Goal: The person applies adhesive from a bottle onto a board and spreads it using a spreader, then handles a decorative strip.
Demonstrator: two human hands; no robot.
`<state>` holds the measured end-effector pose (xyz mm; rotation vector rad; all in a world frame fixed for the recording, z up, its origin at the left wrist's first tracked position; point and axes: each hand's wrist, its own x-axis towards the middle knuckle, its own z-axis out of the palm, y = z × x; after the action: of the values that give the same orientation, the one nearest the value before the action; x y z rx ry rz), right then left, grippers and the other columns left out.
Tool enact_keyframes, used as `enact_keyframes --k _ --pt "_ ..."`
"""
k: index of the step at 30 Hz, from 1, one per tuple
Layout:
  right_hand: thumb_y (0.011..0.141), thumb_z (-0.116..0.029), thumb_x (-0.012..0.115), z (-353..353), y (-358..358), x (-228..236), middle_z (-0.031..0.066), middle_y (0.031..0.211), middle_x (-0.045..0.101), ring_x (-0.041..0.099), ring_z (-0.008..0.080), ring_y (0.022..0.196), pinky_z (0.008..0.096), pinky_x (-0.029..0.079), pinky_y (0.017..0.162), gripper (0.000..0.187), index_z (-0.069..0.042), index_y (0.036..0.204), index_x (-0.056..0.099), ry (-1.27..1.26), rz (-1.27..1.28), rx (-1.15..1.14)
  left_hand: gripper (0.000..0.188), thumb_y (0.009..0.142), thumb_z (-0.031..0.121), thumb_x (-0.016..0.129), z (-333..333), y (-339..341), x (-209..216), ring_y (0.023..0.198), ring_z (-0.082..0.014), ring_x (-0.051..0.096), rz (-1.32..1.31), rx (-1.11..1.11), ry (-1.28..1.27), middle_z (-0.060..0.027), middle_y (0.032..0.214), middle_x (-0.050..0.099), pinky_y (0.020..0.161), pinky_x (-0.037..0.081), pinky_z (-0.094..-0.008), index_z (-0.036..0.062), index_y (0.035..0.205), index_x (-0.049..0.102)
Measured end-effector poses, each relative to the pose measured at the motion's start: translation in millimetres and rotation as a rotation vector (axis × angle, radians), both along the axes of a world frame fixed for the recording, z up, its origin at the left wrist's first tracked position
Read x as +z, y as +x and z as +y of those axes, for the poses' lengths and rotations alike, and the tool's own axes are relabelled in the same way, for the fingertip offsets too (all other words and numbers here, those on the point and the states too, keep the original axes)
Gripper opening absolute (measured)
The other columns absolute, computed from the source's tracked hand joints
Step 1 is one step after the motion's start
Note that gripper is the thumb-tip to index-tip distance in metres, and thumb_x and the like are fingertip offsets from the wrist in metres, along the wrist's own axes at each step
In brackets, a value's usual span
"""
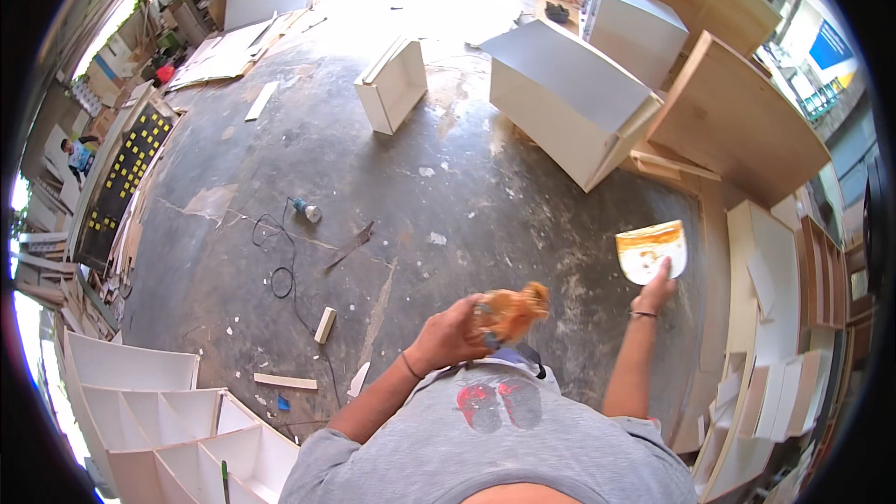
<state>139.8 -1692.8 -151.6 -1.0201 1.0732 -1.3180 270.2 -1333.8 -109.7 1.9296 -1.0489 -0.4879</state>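
In front of my body my left hand (448, 334) is closed round a lumpy orange-brown object (509, 314), crusted and blurred, with a bluish patch near its lower end. Its exact kind does not show. My right hand (656, 296) reaches out to the right and grips a flat white piece with a rounded edge (652, 252). An orange-brown smear covers the top of that piece, and my thumb lies over its face. Below both hands is the grey concrete floor (523, 233).
A corded power tool (306, 210) and a handsaw (351, 246) lie on the floor to the left. White cabinets (569, 84) and a leaning wood panel (737, 121) stand at the far right. Divided shelving (187, 429) fills the near left. A person (78, 155) is at the far left.
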Motion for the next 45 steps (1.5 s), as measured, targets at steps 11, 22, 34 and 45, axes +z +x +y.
enact_keyframes --k 11,22,34,45 --pt "0.080 -0.004 0.058 43 264 29 0.0088 0.110 0.058 0.059 0.0199 0.099 0.0334 0.049 0.084 0.040 0.000 0.118 0.049 0.347 -0.377 0.884 0.084 0.056 0.028 0.087 -6 193 -51 0.098 -0.0249 0.060 0.122 0.418 -0.216 -0.0128 0.107 0.059 0.084 0.049 -0.0359 0.0022 0.119 0.038" --pt "0.084 -0.008 0.051 45 438 52 0.0127 0.107 0.060 0.062 0.0203 0.093 0.0325 0.051 0.081 0.034 0.004 0.115 0.048 0.515 -0.264 1.062 0.087 0.055 0.027 0.086 -42 393 -87 0.096 -0.0285 0.062 0.086 0.443 -0.097 -0.0112 0.105 0.060 0.080 0.050 -0.0380 0.0073 0.121 0.033" --pt "0.082 -0.005 0.052 -15 567 4 0.0137 0.107 0.060 0.062 0.0225 0.095 0.0345 0.051 0.084 0.035 0.004 0.115 0.047 0.683 -0.342 0.862 0.082 0.057 0.025 0.086 -103 556 -116 0.100 -0.0207 0.059 0.368 0.365 -0.233 -0.0091 0.110 0.059 0.086 0.048 -0.0351 0.0040 0.121 0.040" --pt "0.079 -0.003 0.057 -122 638 -19 0.0071 0.107 0.061 0.059 0.0147 0.096 0.0277 0.047 0.084 0.039 0.000 0.118 0.050 0.327 -0.086 0.656 0.077 0.058 0.021 0.084 -235 735 -55 0.099 -0.0201 0.058 0.455 0.193 -0.431 -0.0069 0.108 0.057 0.086 0.047 -0.0330 0.0012 0.120 0.044"
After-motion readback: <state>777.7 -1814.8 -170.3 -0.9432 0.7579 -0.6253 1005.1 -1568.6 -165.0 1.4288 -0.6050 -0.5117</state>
